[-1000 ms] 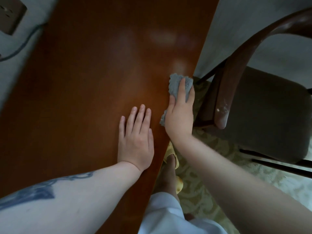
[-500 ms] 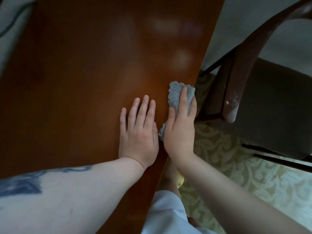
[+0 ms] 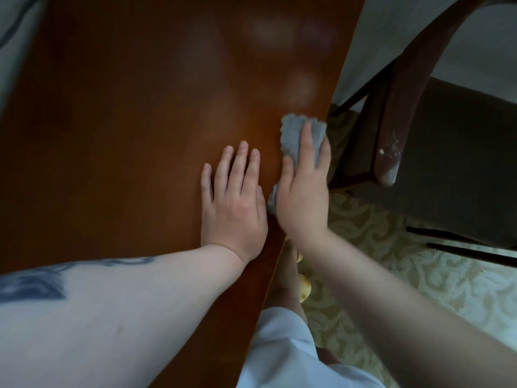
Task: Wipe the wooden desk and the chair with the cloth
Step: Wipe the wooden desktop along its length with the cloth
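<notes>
Cloth [image 3: 293, 135] under right hand [image 3: 303, 191] grip at desk [image 3: 126, 135] edge, fingers flat, pressing

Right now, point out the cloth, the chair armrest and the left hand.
cloth [image 3: 293, 135], head view, grey top part above the fingers.
chair armrest [image 3: 391, 152], head view, scuffed front end.
left hand [image 3: 233, 203], head view, back of hand.

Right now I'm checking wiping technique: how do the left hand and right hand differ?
The left hand lies flat and bare on the wooden desk; the right hand presses a grey cloth. The left sits further in; the right works along the desk's edge. Both show straight fingers, palms down.
</notes>
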Demonstrator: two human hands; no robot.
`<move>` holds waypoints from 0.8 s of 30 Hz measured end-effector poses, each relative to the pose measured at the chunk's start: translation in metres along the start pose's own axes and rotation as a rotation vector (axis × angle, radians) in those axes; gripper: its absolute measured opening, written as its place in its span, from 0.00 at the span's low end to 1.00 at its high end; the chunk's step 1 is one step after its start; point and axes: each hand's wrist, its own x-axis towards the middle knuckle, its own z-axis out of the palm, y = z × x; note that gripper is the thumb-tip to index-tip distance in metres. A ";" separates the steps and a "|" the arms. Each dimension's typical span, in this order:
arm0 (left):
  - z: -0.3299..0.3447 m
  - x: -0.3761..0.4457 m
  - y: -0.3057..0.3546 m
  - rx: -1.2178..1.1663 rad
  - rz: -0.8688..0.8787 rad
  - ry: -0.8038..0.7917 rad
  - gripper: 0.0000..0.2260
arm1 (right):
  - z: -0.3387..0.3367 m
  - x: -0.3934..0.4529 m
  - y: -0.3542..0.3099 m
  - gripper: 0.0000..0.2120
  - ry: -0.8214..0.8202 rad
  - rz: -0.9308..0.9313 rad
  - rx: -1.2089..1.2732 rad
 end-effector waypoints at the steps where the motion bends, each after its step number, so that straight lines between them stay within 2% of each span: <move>1: 0.000 0.000 0.000 -0.008 -0.004 0.001 0.23 | -0.001 0.017 0.000 0.26 0.008 0.010 -0.025; 5: 0.000 0.000 0.000 -0.005 -0.014 0.010 0.23 | -0.003 0.052 -0.003 0.26 0.023 0.041 -0.046; 8: 0.000 0.001 0.001 -0.001 -0.006 0.018 0.24 | 0.001 0.007 -0.002 0.25 0.063 -0.046 0.032; 11: -0.002 0.001 0.004 0.013 -0.006 0.014 0.24 | 0.001 -0.022 0.002 0.27 -0.034 0.021 0.098; 17: -0.001 0.000 0.002 0.004 -0.019 0.026 0.23 | 0.001 0.059 -0.004 0.25 0.060 0.055 0.007; 24: -0.001 0.000 0.001 0.010 -0.008 0.030 0.23 | 0.002 0.063 -0.003 0.25 0.094 0.055 0.033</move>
